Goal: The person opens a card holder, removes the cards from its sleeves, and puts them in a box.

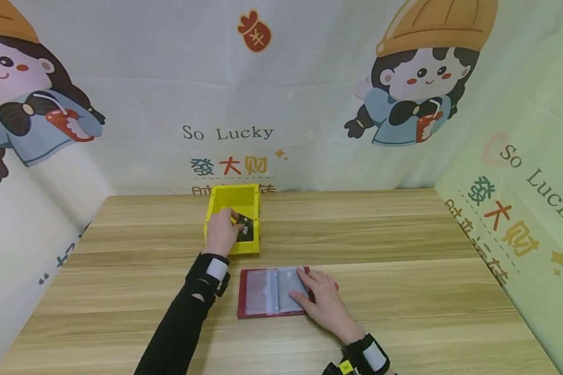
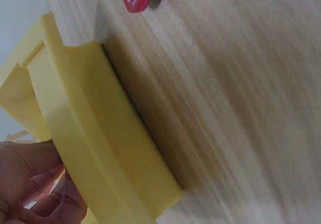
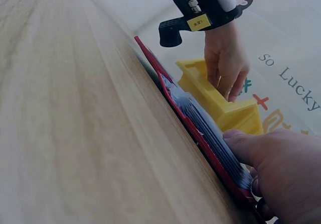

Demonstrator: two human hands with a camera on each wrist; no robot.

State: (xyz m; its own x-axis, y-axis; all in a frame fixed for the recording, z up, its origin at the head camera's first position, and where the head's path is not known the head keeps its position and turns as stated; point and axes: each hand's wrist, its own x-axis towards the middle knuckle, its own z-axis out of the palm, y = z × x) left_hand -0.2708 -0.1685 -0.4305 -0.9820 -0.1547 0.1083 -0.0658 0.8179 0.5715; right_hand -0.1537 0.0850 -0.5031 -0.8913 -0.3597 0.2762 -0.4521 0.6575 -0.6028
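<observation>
A yellow plastic bin [image 1: 209, 240] stands at the back of the table, a black card [image 1: 245, 229] with light lettering inside it. My left hand [image 1: 221, 230] reaches in, its thumb over the card; whether it pinches the card is hidden. The left wrist view shows these fingers bent behind the bin's wall [image 2: 115, 128]. Nearer me, a red card holder [image 1: 242, 307] lies spread flat, with clear sleeves [image 1: 259, 292] on both sides. My right hand [image 1: 326, 302] rests on its right half, thumb and forefinger on the sleeves; the right wrist view shows the stacked sleeves [image 3: 213, 133] beside the thumb.
The wood-grain table [image 1: 403, 291] reaches back to a printed cloth wall [image 1: 309, 104], with another cloth side [image 1: 521, 156] at the right. The holder lies just in front of the bin, slightly right. Both wrists carry black straps with small devices [image 1: 216, 273].
</observation>
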